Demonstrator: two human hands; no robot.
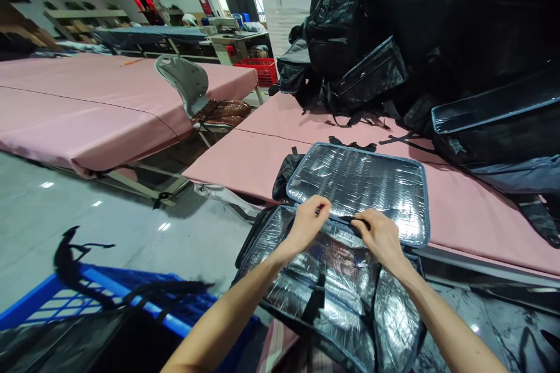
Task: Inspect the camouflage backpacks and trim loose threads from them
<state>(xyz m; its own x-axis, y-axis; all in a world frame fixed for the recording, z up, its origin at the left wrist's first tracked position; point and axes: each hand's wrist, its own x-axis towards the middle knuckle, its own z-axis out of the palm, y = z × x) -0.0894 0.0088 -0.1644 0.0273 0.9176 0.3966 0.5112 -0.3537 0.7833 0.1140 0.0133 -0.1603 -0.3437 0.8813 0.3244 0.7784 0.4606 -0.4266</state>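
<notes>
A black insulated bag [345, 268] with a crinkled silver foil lining lies open before me, hanging over the table's front edge. Its foil-lined lid [363, 180], bound in grey-blue edging, is folded back onto the pink tabletop. My left hand [310, 220] is closed in a pinch above the hinge seam; anything between its fingertips is too small to make out. To its right, my right hand [380, 236] pinches the dark seam edge where lid and body meet. A black strap [315, 297] crosses the lining below the hands.
Black bags [336, 29] are heaped on the pink table [245, 157] at the back right. A blue crate [170, 320] with black bags and straps stands at lower left. A grey chair [186, 81] sits by another pink table [87, 105]. A red crate [262, 71] is farther back.
</notes>
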